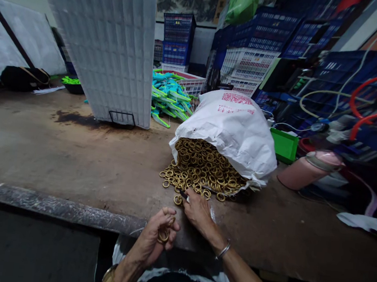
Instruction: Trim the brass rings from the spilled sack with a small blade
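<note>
A white woven sack (236, 132) with red print lies on its side on the worktable (112, 164), its mouth towards me. Many brass-coloured rings (202, 167) fill the mouth and spill onto the wood. My left hand (156, 232), palm up at the table's front edge, curls its fingers around a few metal rings (163, 236). Beside the spilled rings, my right hand (198, 210) is closed on a small dark, thin tool (183, 194); its exact kind is hidden by the fingers. One loose ring (177, 200) lies at the tool's tip.
A tall white ribbed panel (117, 52) stands on a wire stand at the back left. Behind the sack are a pile of green and blue plastic pieces (169, 96) and stacked crates (177, 36). A pink bottle (308, 169) and a green tray (282, 145) are right.
</note>
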Action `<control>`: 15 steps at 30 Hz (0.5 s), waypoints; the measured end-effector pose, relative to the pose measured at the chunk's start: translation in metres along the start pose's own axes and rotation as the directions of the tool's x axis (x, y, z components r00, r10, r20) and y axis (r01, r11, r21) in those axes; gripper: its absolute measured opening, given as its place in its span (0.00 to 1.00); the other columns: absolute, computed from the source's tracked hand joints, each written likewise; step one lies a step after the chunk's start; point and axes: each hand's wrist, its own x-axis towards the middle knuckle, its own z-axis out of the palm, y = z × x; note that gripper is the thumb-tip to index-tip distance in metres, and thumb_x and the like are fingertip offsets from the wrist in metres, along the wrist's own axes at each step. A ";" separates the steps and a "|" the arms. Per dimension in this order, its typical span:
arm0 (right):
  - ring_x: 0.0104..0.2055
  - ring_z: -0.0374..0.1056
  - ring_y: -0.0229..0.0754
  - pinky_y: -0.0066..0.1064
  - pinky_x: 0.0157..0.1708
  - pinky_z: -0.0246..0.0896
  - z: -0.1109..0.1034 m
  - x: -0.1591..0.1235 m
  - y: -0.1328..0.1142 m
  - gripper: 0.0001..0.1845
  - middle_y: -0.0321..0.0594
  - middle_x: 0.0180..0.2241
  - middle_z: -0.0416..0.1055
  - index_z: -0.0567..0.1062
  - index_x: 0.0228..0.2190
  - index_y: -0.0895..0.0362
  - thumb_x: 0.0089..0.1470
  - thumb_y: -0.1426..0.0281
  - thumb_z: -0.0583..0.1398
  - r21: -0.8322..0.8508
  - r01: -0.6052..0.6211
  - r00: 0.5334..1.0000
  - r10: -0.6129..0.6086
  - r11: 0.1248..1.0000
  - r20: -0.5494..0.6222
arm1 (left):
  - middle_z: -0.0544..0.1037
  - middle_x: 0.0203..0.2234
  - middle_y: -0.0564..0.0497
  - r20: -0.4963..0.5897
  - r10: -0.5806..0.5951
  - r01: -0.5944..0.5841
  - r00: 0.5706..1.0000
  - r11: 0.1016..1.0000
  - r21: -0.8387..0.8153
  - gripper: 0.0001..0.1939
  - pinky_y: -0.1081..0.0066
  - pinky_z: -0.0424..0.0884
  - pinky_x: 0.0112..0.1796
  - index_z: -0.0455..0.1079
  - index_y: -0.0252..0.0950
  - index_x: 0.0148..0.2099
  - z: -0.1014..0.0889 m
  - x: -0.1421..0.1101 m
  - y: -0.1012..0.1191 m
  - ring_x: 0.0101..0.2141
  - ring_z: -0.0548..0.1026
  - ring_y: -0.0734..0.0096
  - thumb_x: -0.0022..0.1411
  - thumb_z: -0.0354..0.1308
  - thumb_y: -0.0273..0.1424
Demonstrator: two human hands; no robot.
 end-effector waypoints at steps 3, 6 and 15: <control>0.29 0.65 0.39 0.26 0.27 0.48 0.001 -0.002 0.006 0.07 0.39 0.27 0.71 0.69 0.33 0.55 0.52 0.69 0.52 0.094 0.020 0.999 -0.016 0.995 -0.043 | 0.71 0.24 0.53 -0.013 -0.039 0.038 0.999 0.997 -0.064 0.11 0.82 0.57 0.16 0.64 0.34 0.37 -0.002 0.002 0.001 0.20 0.67 0.80 0.52 0.58 0.33; 0.26 0.63 0.37 0.26 0.26 0.50 0.002 -0.007 0.011 0.07 0.36 0.25 0.69 0.69 0.31 0.55 0.51 0.69 0.51 0.207 0.056 0.995 -0.038 0.977 -0.093 | 0.71 0.24 0.53 -0.066 -0.012 0.006 0.998 0.996 -0.085 0.11 0.82 0.57 0.17 0.63 0.33 0.30 -0.002 0.005 0.003 0.22 0.68 0.79 0.50 0.60 0.34; 0.23 0.59 0.35 0.25 0.25 0.51 -0.007 -0.035 -0.003 0.06 0.33 0.22 0.65 0.67 0.30 0.55 0.51 0.70 0.51 0.391 0.165 0.986 -0.150 0.905 -0.070 | 0.65 0.17 0.61 -0.151 0.128 -0.090 0.980 0.967 0.240 0.20 0.83 0.52 0.13 0.62 0.36 0.39 0.004 0.018 0.004 0.14 0.59 0.84 0.48 0.60 0.42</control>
